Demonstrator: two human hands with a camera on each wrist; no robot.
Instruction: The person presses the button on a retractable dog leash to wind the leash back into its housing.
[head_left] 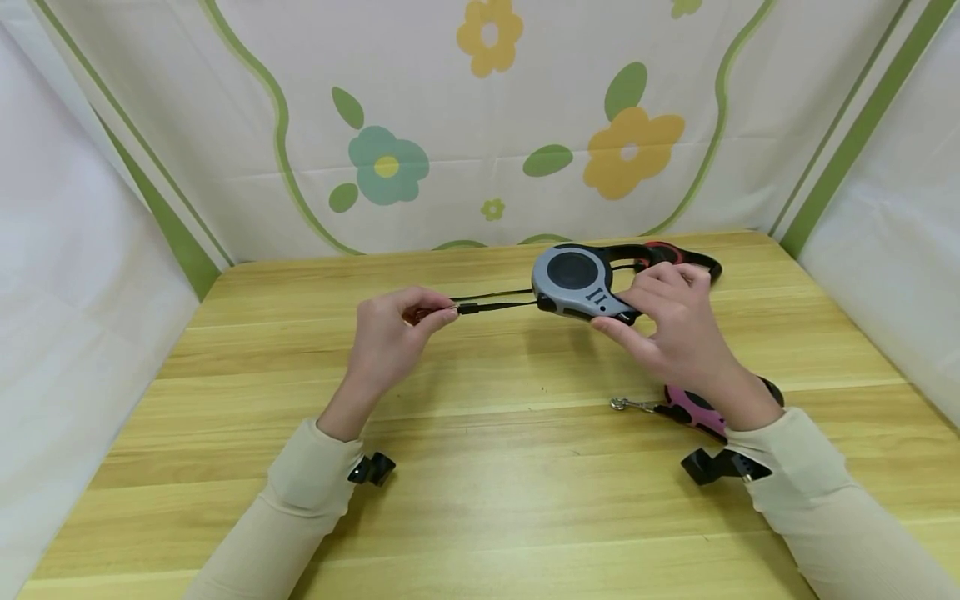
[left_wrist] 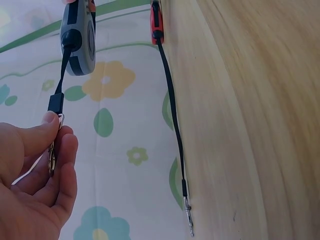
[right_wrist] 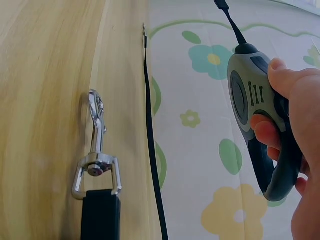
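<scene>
My right hand (head_left: 660, 321) grips the handle of a grey retractable leash (head_left: 576, 279) held above the wooden table (head_left: 480, 467). In the right wrist view the fingers curl round that grey housing (right_wrist: 247, 95). A short black strap (head_left: 498, 306) runs left from it. My left hand (head_left: 438, 317) pinches the metal clip at the strap's end (left_wrist: 55, 102) between thumb and fingers. Behind the grey one, a red and black leash (head_left: 675, 252) lies on the table, its thin black strap (left_wrist: 172, 110) stretched out to the left.
A pink retractable leash (head_left: 693, 408) lies under my right wrist, its metal clip (right_wrist: 95, 150) flat on the wood. A flowered cloth (head_left: 487, 125) hangs behind the table and white sheets close both sides.
</scene>
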